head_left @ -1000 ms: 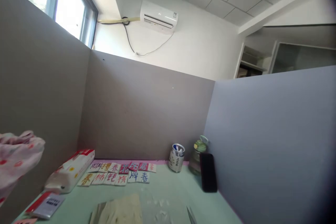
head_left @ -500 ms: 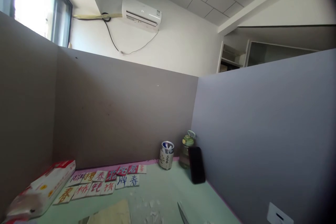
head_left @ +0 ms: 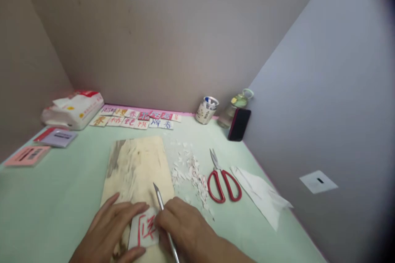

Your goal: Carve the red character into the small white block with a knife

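A white tile (head_left: 143, 230) with red character strokes lies on a worn, pale wooden board (head_left: 142, 164). My left hand (head_left: 112, 230) rests beside the tile, fingers apart, with fingertips and thumb on its left edges. A silver craft knife (head_left: 165, 218) is held in my right hand (head_left: 185, 226), its fingers closed round the handle and its blade pointing up and away over the board. The right fingers are at the tile's right edge and cover part of it.
White shavings (head_left: 194, 172), red-handled scissors (head_left: 220, 181) and a crumpled tissue (head_left: 262, 195) lie right of the board. Behind stand character tiles (head_left: 132, 122), a tissue pack (head_left: 75, 109), a can (head_left: 206, 111), a green-lidded bottle (head_left: 228, 113) and a phone (head_left: 240, 125). Flat packets (head_left: 27, 156) lie left.
The view has tilted down from the wall and ceiling to the table. Both hands, the knife and the red-marked tile on the board have come into view.
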{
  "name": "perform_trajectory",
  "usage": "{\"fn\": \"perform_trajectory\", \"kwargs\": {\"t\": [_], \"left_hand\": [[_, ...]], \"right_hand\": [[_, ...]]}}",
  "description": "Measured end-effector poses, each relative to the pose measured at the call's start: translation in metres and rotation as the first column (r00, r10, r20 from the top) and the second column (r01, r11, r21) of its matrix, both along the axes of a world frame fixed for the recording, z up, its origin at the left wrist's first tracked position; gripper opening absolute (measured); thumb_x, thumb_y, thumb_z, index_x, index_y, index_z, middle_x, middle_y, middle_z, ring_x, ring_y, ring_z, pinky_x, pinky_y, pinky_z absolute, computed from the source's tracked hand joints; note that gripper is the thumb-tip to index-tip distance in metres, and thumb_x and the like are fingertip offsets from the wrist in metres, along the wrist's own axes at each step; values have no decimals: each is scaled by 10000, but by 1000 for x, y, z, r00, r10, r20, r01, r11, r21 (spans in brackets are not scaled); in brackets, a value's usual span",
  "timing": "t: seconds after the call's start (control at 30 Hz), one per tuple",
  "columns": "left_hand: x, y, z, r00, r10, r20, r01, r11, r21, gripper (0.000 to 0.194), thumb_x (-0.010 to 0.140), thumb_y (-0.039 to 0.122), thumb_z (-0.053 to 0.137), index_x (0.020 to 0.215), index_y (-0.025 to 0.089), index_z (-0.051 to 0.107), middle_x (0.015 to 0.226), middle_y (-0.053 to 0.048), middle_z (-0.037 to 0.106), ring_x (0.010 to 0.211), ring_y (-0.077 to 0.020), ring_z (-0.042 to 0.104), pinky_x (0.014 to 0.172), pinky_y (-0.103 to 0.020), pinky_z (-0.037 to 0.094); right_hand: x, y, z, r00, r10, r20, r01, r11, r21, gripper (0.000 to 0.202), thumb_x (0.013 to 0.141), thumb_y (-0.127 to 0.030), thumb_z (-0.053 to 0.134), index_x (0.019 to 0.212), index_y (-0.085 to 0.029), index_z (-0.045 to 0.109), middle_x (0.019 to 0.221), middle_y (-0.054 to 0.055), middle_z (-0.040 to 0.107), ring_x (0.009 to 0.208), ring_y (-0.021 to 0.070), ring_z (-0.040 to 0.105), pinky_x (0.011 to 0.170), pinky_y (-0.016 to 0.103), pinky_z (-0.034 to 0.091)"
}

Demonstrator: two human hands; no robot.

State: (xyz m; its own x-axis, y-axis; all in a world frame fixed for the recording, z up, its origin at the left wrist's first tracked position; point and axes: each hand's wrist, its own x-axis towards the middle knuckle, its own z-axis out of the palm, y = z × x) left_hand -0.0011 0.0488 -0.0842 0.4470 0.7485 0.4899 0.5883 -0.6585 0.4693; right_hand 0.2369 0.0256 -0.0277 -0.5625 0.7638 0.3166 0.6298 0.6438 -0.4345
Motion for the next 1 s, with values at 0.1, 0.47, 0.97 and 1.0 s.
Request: {"fn": "perform_trajectory", "kwargs": {"t": [0.1,0.47,0.97,1.0], "left_hand": [[1,-5,7,999,-7,-31,4,995,-95,498,973,661,501,1348,333,508,1229,1,713,1259,-258,616,1246,-466,319],[0,-10,18,1000,22,-21,-27,973,-229,483,964,674,492,1315,345,534,1235,-4,696,1311,-319,556,1225,-561,337],[9,-6,35,995,-32,-94,22,994,-105,619,977,548,563,1482,239,382,1418,-61,595,1320,-258,534,1270,-444,155],[10,-6,35,994,-34,-105,23,995,-96,627,972,542,576,1482,233,379,1410,-67,597,1312,-265,538,1266,-458,165]], "right_hand": [[-9,0,8,999,-46,7,45,993,111,146,914,-63,488,906,-209,490,806,20,541,728,170,477,645,259,404],[12,5,20,951,-167,-261,155,986,-66,145,988,-95,469,961,-191,575,817,29,603,740,148,548,668,252,446],[39,-26,55,962,-146,-231,-8,829,-559,400,1047,-134,394,1336,-291,623,1058,40,677,895,136,650,826,279,529],[38,-30,52,979,-107,-176,-2,851,-526,460,1044,-123,384,1432,-311,547,1095,45,682,939,149,660,847,292,534]]}}
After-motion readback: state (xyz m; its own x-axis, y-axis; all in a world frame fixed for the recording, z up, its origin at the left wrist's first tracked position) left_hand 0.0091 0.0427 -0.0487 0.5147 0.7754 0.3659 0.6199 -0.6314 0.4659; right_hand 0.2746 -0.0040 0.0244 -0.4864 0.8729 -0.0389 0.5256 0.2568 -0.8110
